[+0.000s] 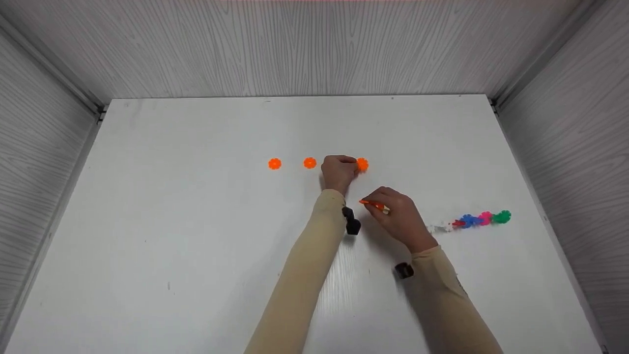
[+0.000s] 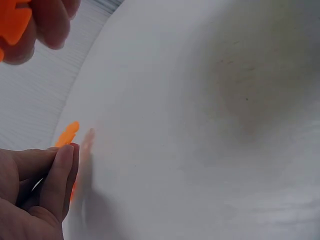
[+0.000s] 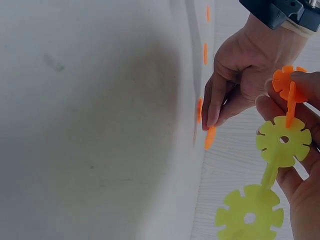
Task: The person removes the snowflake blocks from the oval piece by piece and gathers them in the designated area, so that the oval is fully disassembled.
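My left hand (image 1: pixel 339 172) pinches an orange flower-shaped plastic disc (image 1: pixel 362 164) by its edge, just above the white table. In the right wrist view another orange disc (image 3: pixel 199 110) lies behind those fingertips. Nearer me, my right hand (image 1: pixel 400 216) grips a chain of slotted discs. Its orange discs (image 3: pixel 283 82) sit between thumb and fingers, and yellow discs (image 3: pixel 283 141) hang below them. From beside that hand a row of white, red, blue, pink and green discs (image 1: pixel 468 221) stretches right; whether it joins the held chain is hidden.
Two orange discs, one farther left (image 1: pixel 274 163) and one closer (image 1: pixel 309 162), lie in line left of my left hand. Grey wood-grain walls (image 1: pixel 300 49) enclose the white table (image 1: pixel 172 221) at the back and both sides.
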`<state>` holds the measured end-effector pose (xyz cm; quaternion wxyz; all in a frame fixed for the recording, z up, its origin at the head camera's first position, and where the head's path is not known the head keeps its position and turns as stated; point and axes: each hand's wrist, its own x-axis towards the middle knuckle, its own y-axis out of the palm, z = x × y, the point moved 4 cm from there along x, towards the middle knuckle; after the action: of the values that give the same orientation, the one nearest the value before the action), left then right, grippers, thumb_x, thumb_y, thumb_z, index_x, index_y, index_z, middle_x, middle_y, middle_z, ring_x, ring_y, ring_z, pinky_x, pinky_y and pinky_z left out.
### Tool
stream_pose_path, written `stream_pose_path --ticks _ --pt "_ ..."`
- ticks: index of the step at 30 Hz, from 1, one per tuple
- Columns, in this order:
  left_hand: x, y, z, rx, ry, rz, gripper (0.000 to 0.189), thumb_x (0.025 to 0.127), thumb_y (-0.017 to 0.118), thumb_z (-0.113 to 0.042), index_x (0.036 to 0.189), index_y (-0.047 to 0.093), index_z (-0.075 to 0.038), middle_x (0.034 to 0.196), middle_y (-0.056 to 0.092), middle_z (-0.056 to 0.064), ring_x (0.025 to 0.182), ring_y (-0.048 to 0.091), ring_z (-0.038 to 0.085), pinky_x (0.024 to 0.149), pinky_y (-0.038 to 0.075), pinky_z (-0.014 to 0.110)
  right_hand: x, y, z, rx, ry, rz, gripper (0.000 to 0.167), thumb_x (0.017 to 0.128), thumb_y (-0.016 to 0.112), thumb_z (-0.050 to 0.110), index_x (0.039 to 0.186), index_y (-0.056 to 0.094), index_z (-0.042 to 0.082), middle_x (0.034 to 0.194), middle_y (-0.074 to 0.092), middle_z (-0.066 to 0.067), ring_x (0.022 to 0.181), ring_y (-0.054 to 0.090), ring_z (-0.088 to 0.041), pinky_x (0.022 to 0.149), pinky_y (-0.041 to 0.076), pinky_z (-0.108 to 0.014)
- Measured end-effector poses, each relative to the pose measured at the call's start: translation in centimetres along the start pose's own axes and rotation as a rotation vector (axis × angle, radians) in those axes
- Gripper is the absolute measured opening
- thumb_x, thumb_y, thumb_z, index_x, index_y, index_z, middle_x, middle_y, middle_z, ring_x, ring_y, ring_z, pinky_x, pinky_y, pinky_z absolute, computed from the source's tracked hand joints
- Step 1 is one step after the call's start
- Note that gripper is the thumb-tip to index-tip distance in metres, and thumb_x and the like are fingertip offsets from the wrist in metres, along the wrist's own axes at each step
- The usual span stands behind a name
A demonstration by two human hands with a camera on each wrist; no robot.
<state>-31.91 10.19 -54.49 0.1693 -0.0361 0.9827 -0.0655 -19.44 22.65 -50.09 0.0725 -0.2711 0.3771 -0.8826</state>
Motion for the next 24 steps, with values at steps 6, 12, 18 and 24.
stream_pose_path --ticks 6,12,18,24 --pt "0.4 0.6 -0.7 0.013 0.046 -0.027 0.009 0.086 0.068 0.003 0.088 0.076 -0.001 0.076 0.069 0.006 0.065 0.065 0.018 0.059 0.055 0.024 -0.1 -0.1 -0.2 -0.02 -0.006 -0.005 0.011 0.088 0.072 0.002 0.097 0.075 0.007 0.091 0.067 0.002 0.086 0.061 -0.013 0.078 0.055 -0.034" --pt "0.4 1.2 -0.7 0.074 0.033 -0.013 0.012 0.087 0.066 0.0 0.093 0.076 -0.004 0.084 0.069 0.004 0.07 0.064 0.017 0.061 0.055 0.024 -0.1 -0.2 -0.2 -0.038 -0.009 -0.01 0.01 0.088 0.072 0.003 0.097 0.075 0.007 0.091 0.066 0.001 0.085 0.062 -0.013 0.078 0.055 -0.034" --pt "0.1 1.1 -0.9 0.122 0.033 0.002 0.014 0.085 0.069 -0.003 0.097 0.077 -0.004 0.088 0.07 0.002 0.077 0.064 0.017 0.064 0.055 0.026 -0.2 -0.2 -0.5 -0.029 0.006 -0.016 0.01 0.088 0.072 0.002 0.097 0.075 0.007 0.091 0.066 0.001 0.084 0.061 -0.013 0.077 0.055 -0.034" --pt "0.1 1.1 -1.4 0.199 0.064 0.05 0.017 0.083 0.069 -0.003 0.098 0.078 -0.004 0.094 0.071 0.003 0.087 0.064 0.018 0.071 0.055 0.027 -0.2 -0.2 -0.5 -0.035 0.013 -0.02 0.013 0.087 0.073 0.001 0.097 0.075 0.009 0.091 0.066 0.002 0.084 0.061 -0.012 0.077 0.055 -0.034"
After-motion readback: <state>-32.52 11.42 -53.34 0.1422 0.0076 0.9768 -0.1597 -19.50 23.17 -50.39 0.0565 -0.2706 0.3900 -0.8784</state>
